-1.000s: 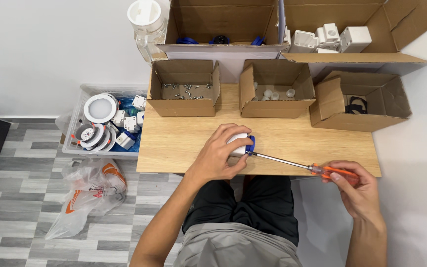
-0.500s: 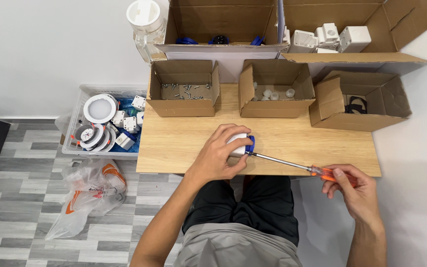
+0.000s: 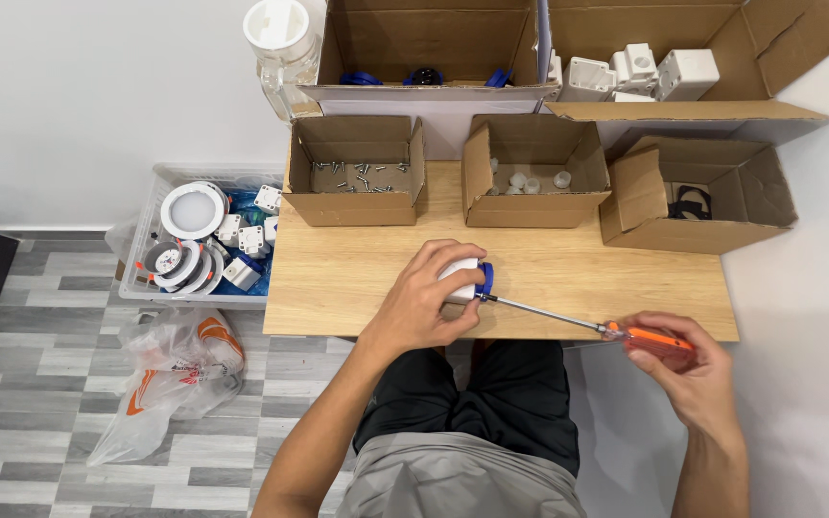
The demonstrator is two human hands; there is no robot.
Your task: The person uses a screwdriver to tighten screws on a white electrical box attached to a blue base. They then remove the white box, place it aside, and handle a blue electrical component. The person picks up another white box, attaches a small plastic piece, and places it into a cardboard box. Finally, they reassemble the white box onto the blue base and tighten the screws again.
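My left hand (image 3: pixel 424 302) presses a small white box-shaped part with a blue piece (image 3: pixel 477 278) down on the wooden table (image 3: pixel 357 278), near its front edge. My right hand (image 3: pixel 688 369) grips the orange handle of a long screwdriver (image 3: pixel 626 336) off the table's front right corner. The metal shaft runs left and its tip meets the blue side of the part. My fingers hide most of the white part.
Three open cardboard boxes stand at the table's back: one with screws (image 3: pixel 357 173), one with small white caps (image 3: pixel 530 177), one with black parts (image 3: pixel 693 201). Larger boxes (image 3: pixel 626 67) behind hold white housings. A plastic bin (image 3: pixel 208 240) and bag (image 3: pixel 179 369) sit on the floor left.
Nothing has clearly moved; both hands keep the same grip, with at most a slight shift of the right hand on the screwdriver handle.
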